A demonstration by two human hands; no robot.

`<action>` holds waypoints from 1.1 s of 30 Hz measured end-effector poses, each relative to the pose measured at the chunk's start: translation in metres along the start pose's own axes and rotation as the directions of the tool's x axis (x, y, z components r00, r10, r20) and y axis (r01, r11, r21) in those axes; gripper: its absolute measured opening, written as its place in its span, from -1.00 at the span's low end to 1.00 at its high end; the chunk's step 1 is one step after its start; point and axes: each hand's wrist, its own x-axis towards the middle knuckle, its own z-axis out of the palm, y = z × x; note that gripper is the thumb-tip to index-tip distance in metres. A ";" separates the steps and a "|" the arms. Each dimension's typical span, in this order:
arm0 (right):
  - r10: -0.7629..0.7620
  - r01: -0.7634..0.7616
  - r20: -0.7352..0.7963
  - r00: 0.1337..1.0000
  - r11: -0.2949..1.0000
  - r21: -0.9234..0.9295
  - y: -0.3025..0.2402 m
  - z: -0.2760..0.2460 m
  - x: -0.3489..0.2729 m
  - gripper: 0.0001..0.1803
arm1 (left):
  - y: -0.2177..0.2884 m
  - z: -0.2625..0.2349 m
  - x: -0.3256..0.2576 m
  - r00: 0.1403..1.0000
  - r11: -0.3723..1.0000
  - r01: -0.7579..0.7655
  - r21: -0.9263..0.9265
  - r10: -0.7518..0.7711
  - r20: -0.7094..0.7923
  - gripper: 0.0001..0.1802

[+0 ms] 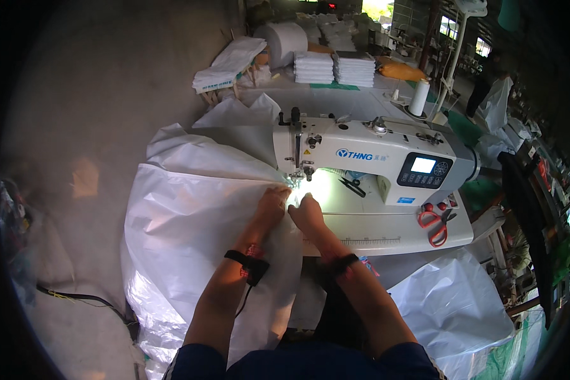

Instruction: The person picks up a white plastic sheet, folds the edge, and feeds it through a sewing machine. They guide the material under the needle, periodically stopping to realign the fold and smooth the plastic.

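Note:
A large white plastic sheet (pixel 190 215) drapes from the sewing machine bed down over the left side. My left hand (pixel 273 206) has its fingers closed on the sheet's edge, just in front of the presser foot (pixel 296 178). Close beside it, my right hand (pixel 308 215) is curled in a pinch at the sheet's right edge. Glare from the lamp hides what lies between those fingertips. The white sewing machine (pixel 367 149) stands before me, its lit display panel (pixel 424 170) on the right. Both wrists wear black straps.
Black thread snips (pixel 353 186) lie under the machine arm. Red-handled scissors (pixel 436 227) rest at the bed's right end. A white thread cone (pixel 418 97) stands behind. Folded white stacks (pixel 313 67) sit farther back. Another white sheet (pixel 453 304) hangs at lower right.

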 end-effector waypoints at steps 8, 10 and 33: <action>0.045 -0.048 -0.040 0.998 0.995 -0.084 0.000 0.004 0.013 -0.70 | 0.024 -0.011 0.000 0.985 0.987 0.033 0.155 -0.058 0.162 -0.77; 0.055 -0.055 -0.008 0.998 0.996 -0.069 -0.011 -0.001 0.004 -0.70 | 0.040 -0.021 0.003 0.993 0.979 0.019 0.204 -0.041 0.108 -0.77; 0.205 -0.256 0.162 0.965 0.869 0.424 0.006 -0.034 -0.077 -0.80 | 0.097 -0.051 -0.080 0.841 0.830 0.503 -0.243 -0.405 0.359 -0.57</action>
